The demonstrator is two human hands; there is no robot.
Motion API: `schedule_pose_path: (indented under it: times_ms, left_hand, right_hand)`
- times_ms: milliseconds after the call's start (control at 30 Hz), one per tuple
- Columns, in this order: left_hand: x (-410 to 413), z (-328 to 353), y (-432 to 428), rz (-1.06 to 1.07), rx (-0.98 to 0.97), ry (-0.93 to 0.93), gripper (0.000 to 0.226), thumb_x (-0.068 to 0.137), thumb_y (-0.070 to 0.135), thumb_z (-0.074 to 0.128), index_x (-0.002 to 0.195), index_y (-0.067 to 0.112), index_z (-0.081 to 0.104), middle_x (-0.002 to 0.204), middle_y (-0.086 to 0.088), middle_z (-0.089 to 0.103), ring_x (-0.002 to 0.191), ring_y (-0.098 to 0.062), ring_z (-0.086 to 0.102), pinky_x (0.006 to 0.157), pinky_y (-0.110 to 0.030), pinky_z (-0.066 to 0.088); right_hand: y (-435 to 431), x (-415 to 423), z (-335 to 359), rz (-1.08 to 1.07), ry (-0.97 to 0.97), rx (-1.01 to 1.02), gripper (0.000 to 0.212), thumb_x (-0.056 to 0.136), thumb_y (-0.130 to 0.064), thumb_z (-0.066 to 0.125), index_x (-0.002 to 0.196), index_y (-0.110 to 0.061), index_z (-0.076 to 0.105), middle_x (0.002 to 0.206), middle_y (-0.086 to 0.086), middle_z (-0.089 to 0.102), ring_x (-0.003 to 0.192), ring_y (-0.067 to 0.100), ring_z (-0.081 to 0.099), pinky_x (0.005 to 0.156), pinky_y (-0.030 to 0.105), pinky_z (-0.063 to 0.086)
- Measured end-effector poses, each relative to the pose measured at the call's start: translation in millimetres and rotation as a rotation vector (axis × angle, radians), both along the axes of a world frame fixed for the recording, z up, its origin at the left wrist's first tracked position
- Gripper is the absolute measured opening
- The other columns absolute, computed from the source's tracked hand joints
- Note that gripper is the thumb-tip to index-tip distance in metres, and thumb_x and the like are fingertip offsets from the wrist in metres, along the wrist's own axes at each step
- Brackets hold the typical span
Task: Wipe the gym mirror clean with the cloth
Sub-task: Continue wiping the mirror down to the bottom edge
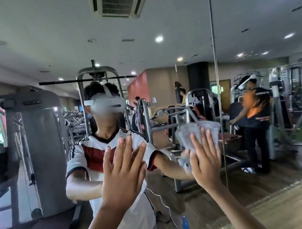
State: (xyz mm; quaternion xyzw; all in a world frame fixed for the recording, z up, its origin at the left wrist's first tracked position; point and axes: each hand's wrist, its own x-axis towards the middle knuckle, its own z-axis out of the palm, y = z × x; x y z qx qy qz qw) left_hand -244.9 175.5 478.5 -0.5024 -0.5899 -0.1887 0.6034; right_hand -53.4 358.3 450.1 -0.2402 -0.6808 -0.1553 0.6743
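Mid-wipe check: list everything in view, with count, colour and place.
mirror: one, reflective, fills the view, seam at right
cloth: one, grey, on the mirror, right of centre
weight machines: several, grey, reflected behind
ceiling air unit: one, white, reflected at top
second person: one, orange-black top, reflected right
blue object: one, blue, reflected low centre
left hand: one, fingers straight, raised at mirror, holds nothing
right hand: one, fingers straight, pressing the cloth

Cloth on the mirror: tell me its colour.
The cloth is plain grey, seen best in the head view.

Single head view, wide-angle, facing mirror (139,50) close up.
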Motion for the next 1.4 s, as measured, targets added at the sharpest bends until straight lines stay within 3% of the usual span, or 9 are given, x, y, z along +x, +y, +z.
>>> schedule_pose_path:
  times_ms: [67,267,367,500,733,800,967,1200,1400]
  left_hand:
    - [0,0,0,-0.003,-0.004,-0.001,0.054,0.103,0.039,0.039,0.152,0.018,0.042,0.162,-0.020,0.027,0.150,-0.038,0.026,0.115,-0.062,0.026]
    - [1,5,-4,0.001,-0.031,0.003,0.054,0.102,0.040,0.037,0.151,0.017,0.045,0.159,-0.022,0.031,0.150,-0.038,0.024,0.116,-0.061,0.022]
    - [-1,-1,-12,-0.021,-0.085,0.027,0.054,0.102,0.040,0.039,0.152,0.019,0.043,0.161,-0.018,0.031,0.150,-0.036,0.026,0.118,-0.058,0.021]
    - [-23,-24,-40,-0.037,-0.043,-0.078,0.059,0.098,0.045,0.046,0.151,0.020,0.043,0.163,-0.015,0.027,0.151,-0.033,0.025,0.119,-0.054,0.025]
    - [-36,-29,-49,-0.033,0.024,-0.142,0.062,0.097,0.044,0.047,0.154,0.021,0.037,0.165,-0.015,0.020,0.151,-0.035,0.025,0.118,-0.058,0.025]
    - [-34,-32,-48,-0.035,0.042,-0.158,0.061,0.097,0.043,0.048,0.153,0.021,0.039,0.165,-0.015,0.021,0.151,-0.035,0.025,0.118,-0.058,0.025]
    - [-51,-42,-73,0.032,0.081,-0.168,0.056,0.099,0.048,0.045,0.149,0.024,0.047,0.162,-0.018,0.028,0.153,-0.028,0.019,0.121,-0.054,0.017]
    - [-66,-44,-90,0.095,0.053,-0.206,0.051,0.106,0.049,0.029,0.154,0.033,0.032,0.163,-0.017,0.027,0.154,-0.025,0.015,0.117,-0.063,0.015]
    - [-90,-50,-126,0.099,0.060,-0.148,0.047,0.107,0.043,0.031,0.149,0.027,0.046,0.160,-0.018,0.033,0.147,-0.030,0.032,0.117,-0.052,0.023]
  right_hand:
    - [16,23,-18,-0.027,-0.061,0.066,0.046,0.100,-0.027,0.040,0.141,-0.010,0.052,0.159,0.006,0.033,0.149,0.025,0.028,0.113,0.057,0.030]
    - [8,2,59,0.020,0.440,-0.394,0.059,0.096,-0.034,0.032,0.152,-0.017,0.036,0.161,0.003,0.025,0.151,0.017,0.013,0.121,0.054,0.015]
    - [-22,-31,32,0.032,0.243,-0.207,0.056,0.098,-0.029,0.036,0.152,-0.016,0.037,0.160,0.010,0.029,0.151,0.024,0.019,0.123,0.048,0.011]
    - [-19,-13,-42,-0.006,-0.258,0.178,0.055,0.093,-0.029,0.045,0.147,-0.022,0.041,0.163,0.003,0.026,0.148,0.027,0.028,0.111,0.062,0.030]
    - [-43,-48,54,0.036,0.254,-0.270,0.057,0.100,-0.037,0.036,0.153,-0.017,0.034,0.164,0.009,0.022,0.151,0.028,0.017,0.122,0.053,0.007]
    - [-69,-73,45,0.071,0.190,-0.226,0.057,0.100,-0.035,0.037,0.153,-0.016,0.033,0.163,0.011,0.023,0.151,0.031,0.018,0.122,0.056,0.006]
    - [-75,-66,-33,0.034,-0.369,0.208,0.062,0.099,-0.036,0.043,0.157,-0.032,0.022,0.165,0.002,0.019,0.151,0.025,0.021,0.113,0.064,0.027]
    - [-98,-96,50,0.003,0.132,-0.145,0.054,0.105,-0.043,0.026,0.153,-0.020,0.035,0.162,0.011,0.027,0.151,0.030,0.020,0.119,0.057,0.014]
    - [-117,-110,-26,0.047,-0.321,0.238,0.056,0.100,-0.033,0.042,0.155,-0.026,0.031,0.163,0.004,0.024,0.150,0.027,0.025,0.114,0.064,0.026]
